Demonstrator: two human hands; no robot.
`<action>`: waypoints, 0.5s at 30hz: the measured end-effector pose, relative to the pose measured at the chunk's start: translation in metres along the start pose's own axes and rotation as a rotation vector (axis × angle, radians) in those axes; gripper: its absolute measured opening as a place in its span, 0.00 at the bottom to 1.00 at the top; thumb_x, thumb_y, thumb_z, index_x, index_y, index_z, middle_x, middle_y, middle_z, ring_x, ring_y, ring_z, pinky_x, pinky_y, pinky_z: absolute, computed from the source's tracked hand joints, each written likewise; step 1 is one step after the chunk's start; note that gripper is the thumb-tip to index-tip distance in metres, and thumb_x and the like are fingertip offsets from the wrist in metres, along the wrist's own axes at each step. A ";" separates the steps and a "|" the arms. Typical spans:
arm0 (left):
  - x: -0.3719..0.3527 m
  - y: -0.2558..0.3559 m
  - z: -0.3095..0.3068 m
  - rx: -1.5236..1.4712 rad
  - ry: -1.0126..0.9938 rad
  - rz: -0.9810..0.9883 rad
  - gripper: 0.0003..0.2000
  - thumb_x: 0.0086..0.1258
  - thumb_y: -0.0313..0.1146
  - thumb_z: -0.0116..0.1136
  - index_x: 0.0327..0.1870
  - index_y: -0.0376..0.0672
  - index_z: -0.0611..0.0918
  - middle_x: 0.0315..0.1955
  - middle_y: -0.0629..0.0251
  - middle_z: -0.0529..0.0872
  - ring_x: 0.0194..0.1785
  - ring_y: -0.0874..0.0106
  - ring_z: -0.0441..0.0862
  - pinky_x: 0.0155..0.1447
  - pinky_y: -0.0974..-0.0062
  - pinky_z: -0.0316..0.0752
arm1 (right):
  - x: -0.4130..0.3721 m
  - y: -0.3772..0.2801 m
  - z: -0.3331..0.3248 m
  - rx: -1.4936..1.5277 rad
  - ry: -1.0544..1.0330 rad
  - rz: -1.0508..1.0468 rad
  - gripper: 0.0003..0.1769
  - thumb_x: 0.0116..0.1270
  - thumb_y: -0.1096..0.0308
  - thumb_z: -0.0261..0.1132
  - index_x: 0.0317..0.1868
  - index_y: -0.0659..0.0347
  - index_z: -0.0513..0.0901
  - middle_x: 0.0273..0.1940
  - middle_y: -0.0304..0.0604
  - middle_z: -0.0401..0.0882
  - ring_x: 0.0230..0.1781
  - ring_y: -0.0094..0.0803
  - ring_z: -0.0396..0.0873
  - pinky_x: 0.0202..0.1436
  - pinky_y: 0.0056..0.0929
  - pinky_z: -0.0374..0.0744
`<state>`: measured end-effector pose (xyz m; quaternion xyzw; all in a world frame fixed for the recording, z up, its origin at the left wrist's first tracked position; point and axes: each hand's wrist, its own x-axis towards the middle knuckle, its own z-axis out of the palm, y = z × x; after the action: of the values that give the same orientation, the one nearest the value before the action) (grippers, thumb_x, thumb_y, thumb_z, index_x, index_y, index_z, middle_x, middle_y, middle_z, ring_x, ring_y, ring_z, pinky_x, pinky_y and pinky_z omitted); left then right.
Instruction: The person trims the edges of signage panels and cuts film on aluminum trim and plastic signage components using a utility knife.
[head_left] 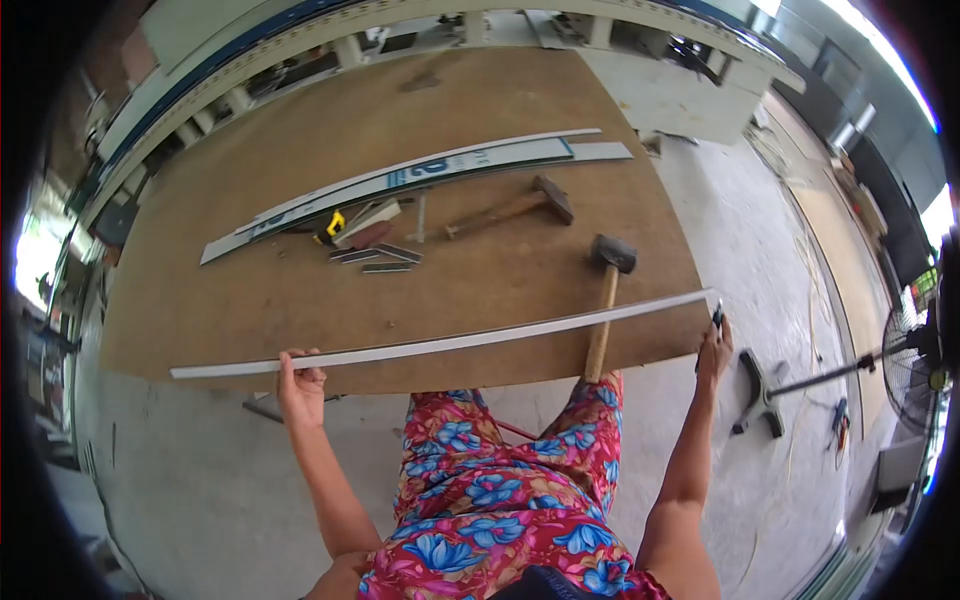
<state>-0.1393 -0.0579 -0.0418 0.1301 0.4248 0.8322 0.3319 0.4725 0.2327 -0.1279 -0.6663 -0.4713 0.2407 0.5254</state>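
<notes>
A long, thin white strip [450,342] spans the front of the brown table, rising slightly toward the right. My left hand [302,388] pinches it near its left end, fingers closed at the table's front edge. At the strip's far right end, my right hand [714,352] is closed around a small dark tool [717,316] whose tip meets the strip; its exact kind is too small to make out. Behind the strip lies a rubber mallet [613,255], its wooden handle [598,345] passing under the strip.
On the brown table [480,285] lie a hammer [515,208], long printed strips [430,172], a yellow tape measure [331,227] and several short cut pieces [385,258]. A large machine [350,45] stands behind. A fan [915,365] is at right, its stand foot [760,395] on the floor.
</notes>
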 end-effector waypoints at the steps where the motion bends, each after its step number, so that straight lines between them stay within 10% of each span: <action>1: 0.001 0.002 -0.006 -0.017 0.019 0.037 0.13 0.73 0.44 0.55 0.39 0.41 0.79 0.37 0.56 0.85 0.28 0.76 0.76 0.34 0.78 0.69 | -0.013 -0.005 0.011 0.168 0.005 0.021 0.23 0.70 0.69 0.57 0.65 0.63 0.72 0.30 0.33 0.76 0.21 0.14 0.65 0.22 0.16 0.66; 15: 0.129 0.009 -0.002 -0.201 0.176 0.132 0.13 0.72 0.44 0.57 0.40 0.42 0.77 0.37 0.56 0.84 0.30 0.74 0.77 0.36 0.75 0.69 | -0.066 -0.026 0.056 0.177 -0.178 -0.026 0.23 0.70 0.71 0.58 0.66 0.54 0.73 0.26 0.30 0.68 0.22 0.15 0.62 0.23 0.17 0.64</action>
<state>-0.2407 0.0228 -0.0443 0.0502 0.3575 0.8986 0.2494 0.3881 0.2008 -0.1344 -0.5874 -0.5014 0.3326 0.5413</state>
